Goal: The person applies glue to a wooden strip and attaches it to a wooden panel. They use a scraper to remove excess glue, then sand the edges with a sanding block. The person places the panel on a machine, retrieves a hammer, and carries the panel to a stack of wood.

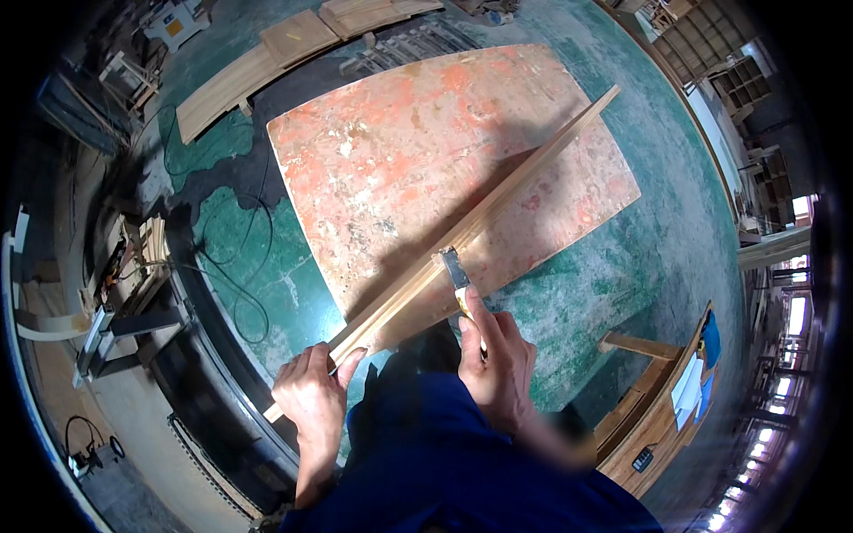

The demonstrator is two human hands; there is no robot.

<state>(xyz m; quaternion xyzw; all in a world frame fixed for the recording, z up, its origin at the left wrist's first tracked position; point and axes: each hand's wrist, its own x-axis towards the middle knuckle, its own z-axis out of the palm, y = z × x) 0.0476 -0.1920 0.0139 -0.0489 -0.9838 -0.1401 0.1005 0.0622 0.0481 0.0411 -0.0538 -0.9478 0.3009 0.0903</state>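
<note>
A long, narrow wooden strip [515, 184] runs diagonally across the worn, red-stained board [382, 160], from near my left side up to the far right. My left hand [311, 388] is closed around the strip close to its near end, which sticks out past the fingers. In my right hand [498, 364] is a putty knife [457, 270], gripped by its light handle with the index finger stretched along it. Its flat metal blade meets the strip around the middle, where a small light-brown lump shows at the blade's tip. Part of the handle is hidden by my fingers.
Wooden panels [240, 84] lie beyond the board at the far left, beside a stack of grey bars [409, 49]. A wooden bench [653, 400] with papers stands at the right. Loose cable [240, 311] curls over the green floor, near a metal-edged machine [222, 373].
</note>
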